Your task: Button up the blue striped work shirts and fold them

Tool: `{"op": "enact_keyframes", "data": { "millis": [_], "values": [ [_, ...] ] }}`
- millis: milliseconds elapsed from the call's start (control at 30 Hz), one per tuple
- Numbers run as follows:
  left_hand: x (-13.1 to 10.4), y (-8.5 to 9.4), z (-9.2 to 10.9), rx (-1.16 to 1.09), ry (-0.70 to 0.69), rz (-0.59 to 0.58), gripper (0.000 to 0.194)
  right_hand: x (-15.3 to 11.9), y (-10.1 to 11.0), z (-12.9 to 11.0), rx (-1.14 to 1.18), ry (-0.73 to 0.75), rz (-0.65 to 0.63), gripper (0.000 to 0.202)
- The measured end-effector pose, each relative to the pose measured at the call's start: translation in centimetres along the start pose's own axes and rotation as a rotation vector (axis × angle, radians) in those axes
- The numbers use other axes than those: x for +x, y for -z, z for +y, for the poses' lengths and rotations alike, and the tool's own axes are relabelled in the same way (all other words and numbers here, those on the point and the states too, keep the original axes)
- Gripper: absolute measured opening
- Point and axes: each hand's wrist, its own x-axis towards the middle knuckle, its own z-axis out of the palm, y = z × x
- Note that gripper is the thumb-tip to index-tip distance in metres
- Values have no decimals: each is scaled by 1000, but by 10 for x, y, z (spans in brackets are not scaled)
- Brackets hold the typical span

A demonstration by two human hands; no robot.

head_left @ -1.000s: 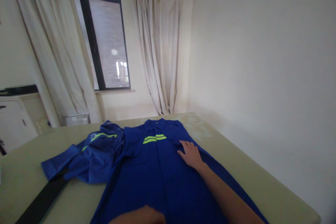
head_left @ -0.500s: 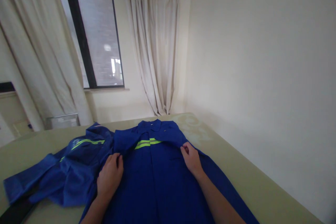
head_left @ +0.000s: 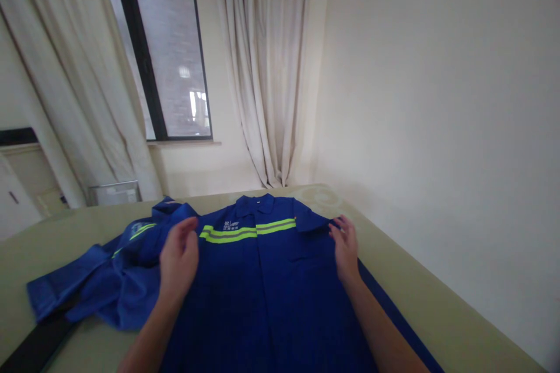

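Observation:
A dark blue work jacket (head_left: 258, 280) lies front up, with its collar at the far end and a yellow-green reflective band across the chest. My left hand (head_left: 179, 253) is raised at the jacket's left side, fingers curved and thumb apart, with nothing visible in it. At the right side, my right hand (head_left: 345, 245) has its fingers spread beside a folded edge of the blue cloth; whether the fingertips touch it I cannot tell. A second, crumpled blue garment (head_left: 126, 294) with similar bands lies to the left, partly behind my left hand.
Both garments lie on a pale green covered surface (head_left: 420, 291), bordered on the right by a bare wall (head_left: 437, 99). A black flat object (head_left: 41, 341) sticks out at the lower left. Beige curtains (head_left: 273, 70) and a window (head_left: 170, 46) are beyond the far edge.
Both hands have let go of the cloth they were pinching and moved slightly up and apart. Cloth that covered part of the chest has opened outward, showing the full band and a white print.

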Motion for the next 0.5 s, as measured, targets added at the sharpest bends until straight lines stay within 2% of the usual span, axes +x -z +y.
{"op": "enact_keyframes", "data": {
  "millis": [67, 133, 167, 267, 367, 400, 433, 467, 500],
  "values": [
    [-28, -27, 11, 138, -85, -320, 43, -24, -17, -7, -319, 178, -292, 37],
    [-56, -49, 17, 336, -178, -522, 50, -48, -29, -11, -607, 342, -580, 28],
    [-67, -56, 18, 413, -210, -598, 53, -58, -34, -12, -724, 397, -680, 26],
    [-83, -63, 17, 549, -237, -707, 56, -69, -41, -11, -935, 433, -800, 26],
    [-80, -60, 16, 589, -218, -727, 57, -40, -42, -13, -984, 454, -912, 34],
    [-78, -59, 17, 593, -213, -729, 57, -23, -40, -16, -1003, 463, -915, 39],
    [-76, -58, 17, 595, -211, -731, 57, -2, -38, -20, -1043, 454, -850, 44],
    [-74, -58, 18, 595, -209, -733, 57, 18, -35, -25, -1091, 408, -669, 48],
    [-74, -59, 18, 593, -208, -734, 57, 38, -33, -31, -1118, 350, -408, 51]
  ]
}}
